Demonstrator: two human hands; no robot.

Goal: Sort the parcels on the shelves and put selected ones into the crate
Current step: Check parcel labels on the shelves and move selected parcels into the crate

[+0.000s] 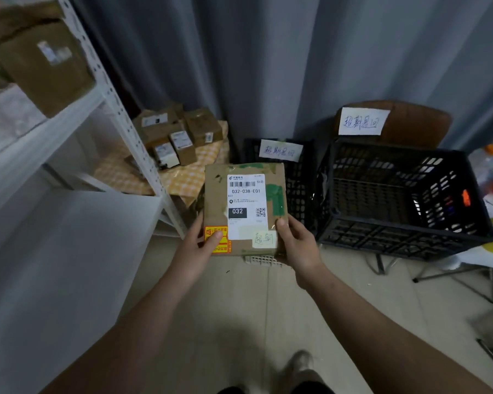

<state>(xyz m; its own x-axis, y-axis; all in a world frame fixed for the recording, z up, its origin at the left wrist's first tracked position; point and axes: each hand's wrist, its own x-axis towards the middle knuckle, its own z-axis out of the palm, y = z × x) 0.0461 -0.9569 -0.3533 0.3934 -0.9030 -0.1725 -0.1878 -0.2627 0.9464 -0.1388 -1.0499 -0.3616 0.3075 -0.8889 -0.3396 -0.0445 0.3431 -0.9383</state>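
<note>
Both hands hold one thing, a flat brown cardboard parcel with a white label and bits of green tape. It is up in the air in front of the person, above the floor, just right of the tall white metal shelf and left of the big black plastic crate, which looks empty. The parcel looks thin and light, I think, and the card looks stiff, so it should not flop. The tape may be a bit slippy, so the bare card at the two near corners seems the best place to hold. The left hand grips the near left corner, with its thumb pressed on a yellow and red sticker. The right hand grips the near right corner, with its thumb on top by the green tape. The other fingers of both hands go under the parcel, where I cannot see them. A smaller black plastic crate with a paper sign stands behind the parcel.
</note>
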